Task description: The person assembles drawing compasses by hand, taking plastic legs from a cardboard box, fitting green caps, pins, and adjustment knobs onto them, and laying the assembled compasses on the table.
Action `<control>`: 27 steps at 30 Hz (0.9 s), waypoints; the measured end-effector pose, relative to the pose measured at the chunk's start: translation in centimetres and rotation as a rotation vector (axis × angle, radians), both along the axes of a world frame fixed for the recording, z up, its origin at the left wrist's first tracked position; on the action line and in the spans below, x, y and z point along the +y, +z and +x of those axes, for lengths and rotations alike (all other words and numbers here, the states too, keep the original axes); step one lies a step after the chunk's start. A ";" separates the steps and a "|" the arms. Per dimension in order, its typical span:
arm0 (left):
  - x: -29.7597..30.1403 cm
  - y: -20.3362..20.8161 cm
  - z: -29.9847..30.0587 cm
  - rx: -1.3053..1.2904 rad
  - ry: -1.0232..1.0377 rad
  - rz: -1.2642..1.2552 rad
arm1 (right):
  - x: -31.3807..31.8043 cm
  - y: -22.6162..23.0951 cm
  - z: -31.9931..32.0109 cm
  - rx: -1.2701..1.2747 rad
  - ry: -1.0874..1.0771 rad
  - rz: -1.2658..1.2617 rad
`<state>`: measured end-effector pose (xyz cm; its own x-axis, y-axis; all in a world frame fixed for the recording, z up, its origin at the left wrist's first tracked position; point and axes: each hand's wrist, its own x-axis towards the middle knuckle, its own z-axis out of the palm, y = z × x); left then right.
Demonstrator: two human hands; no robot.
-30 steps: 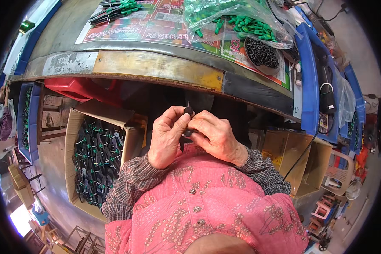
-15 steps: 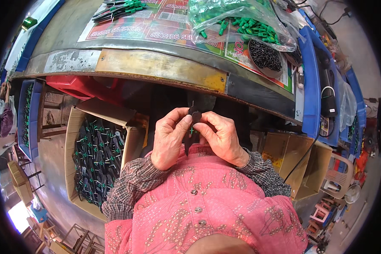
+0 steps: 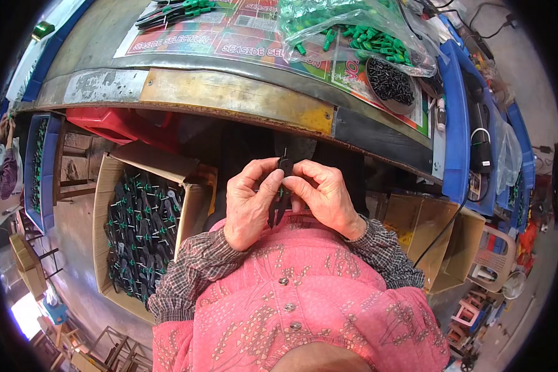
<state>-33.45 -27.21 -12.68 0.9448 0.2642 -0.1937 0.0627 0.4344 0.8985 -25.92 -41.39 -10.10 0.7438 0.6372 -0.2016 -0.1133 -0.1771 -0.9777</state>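
Observation:
Just below the table edge, my left hand and my right hand meet in front of the pink shirt. Both hands pinch one small black plastic piece. A thin pale pin sticks up from its top, and two pointed black legs hang below the fingers. A bit of green shows between the legs; the fingertips hide much of the middle. To the left stands an open cardboard box, filled with similar black pieces that have green parts and pale pins.
On the table lie green parts in a clear plastic bag, a bowl of small black parts and a bundle of black-and-green pieces. Another cardboard box stands right, below a blue crate.
The black piece has turned slightly in my fingers, so two separate legs now show below instead of one. My right thumb has moved up onto it. Both hands stay in place.

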 end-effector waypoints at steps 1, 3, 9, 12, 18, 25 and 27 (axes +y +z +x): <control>-0.1 0.0 0.0 -0.011 0.013 0.027 | 0.0 0.0 0.0 0.001 0.002 0.001; -0.1 0.1 -0.1 -0.021 0.028 0.053 | -0.1 0.0 0.1 0.035 0.025 0.024; 0.2 0.6 -0.1 0.022 0.004 -0.131 | -0.2 -0.4 0.2 0.109 0.017 0.029; 0.3 0.6 -0.1 0.017 0.023 -0.053 | -0.1 0.0 0.5 -0.003 -0.009 0.027; 0.4 0.7 -0.1 0.018 0.036 0.002 | 0.5 -0.4 -0.4 -0.028 -0.079 0.033; 0.4 0.3 -0.2 -0.020 0.027 0.069 | 0.4 -0.4 -0.3 0.038 -0.057 0.030; 0.3 0.0 0.0 -0.045 0.030 0.118 | 0.3 -0.5 -0.1 0.045 -0.035 0.041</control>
<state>-33.50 -26.89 -12.64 0.9431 0.3113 -0.1170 0.0094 0.3270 0.9450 -26.05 -41.13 -10.59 0.7565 0.6195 -0.2095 -0.1628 -0.1318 -0.9778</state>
